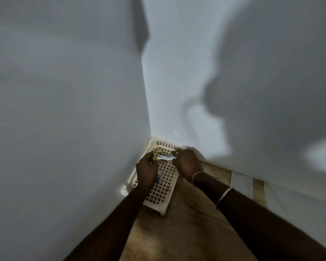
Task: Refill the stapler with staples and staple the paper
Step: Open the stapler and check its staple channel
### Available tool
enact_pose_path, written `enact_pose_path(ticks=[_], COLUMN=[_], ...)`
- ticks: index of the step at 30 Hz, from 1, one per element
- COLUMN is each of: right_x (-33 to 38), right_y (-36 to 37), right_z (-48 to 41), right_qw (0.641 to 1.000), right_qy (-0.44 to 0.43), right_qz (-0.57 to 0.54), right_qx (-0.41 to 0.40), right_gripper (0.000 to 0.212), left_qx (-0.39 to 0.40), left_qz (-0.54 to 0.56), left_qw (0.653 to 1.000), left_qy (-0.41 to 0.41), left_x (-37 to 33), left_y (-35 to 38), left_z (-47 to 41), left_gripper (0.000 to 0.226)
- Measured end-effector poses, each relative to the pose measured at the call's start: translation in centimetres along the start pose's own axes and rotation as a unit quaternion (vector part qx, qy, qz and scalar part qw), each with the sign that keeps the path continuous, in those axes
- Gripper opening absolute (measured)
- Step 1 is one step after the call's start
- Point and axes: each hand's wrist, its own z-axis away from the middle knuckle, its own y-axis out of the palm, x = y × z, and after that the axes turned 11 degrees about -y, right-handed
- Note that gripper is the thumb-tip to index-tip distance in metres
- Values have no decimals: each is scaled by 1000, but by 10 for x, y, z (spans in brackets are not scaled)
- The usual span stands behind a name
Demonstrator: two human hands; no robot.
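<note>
A small stapler [165, 157] with a yellow body and a shiny metal channel is held between both hands above a cream lattice rack [163, 187]. My left hand [146, 171] grips its yellow left end. My right hand [187, 162] pinches its right metal end with curled fingers. A small blue box [158, 178], possibly the staples, lies on the rack beside my left wrist. No paper is visible.
The rack stands in a corner between two white walls [73, 110]. A wooden floor [177, 232] stretches toward me. A white strip [241, 182] lies along the right wall's base. My shadow covers the right wall.
</note>
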Motion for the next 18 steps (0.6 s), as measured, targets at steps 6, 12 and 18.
enact_pose_path(ticks=[6, 12, 18], right_x=[1, -1, -1], right_y=[16, 28, 30], right_z=[-20, -27, -18], right_qw=[999, 998, 999], right_qy=[1, -1, 9], right_qz=[30, 66, 46], right_qx=[16, 17, -26], right_gripper=[29, 21, 24], left_qx=[23, 39, 43], left_qz=[-33, -30, 26], left_qw=[997, 996, 996], left_qy=[-63, -80, -76], left_x=[-4, -6, -13], left_y=[5, 9, 5], left_z=[-17, -23, -12], left_gripper=[34, 29, 29])
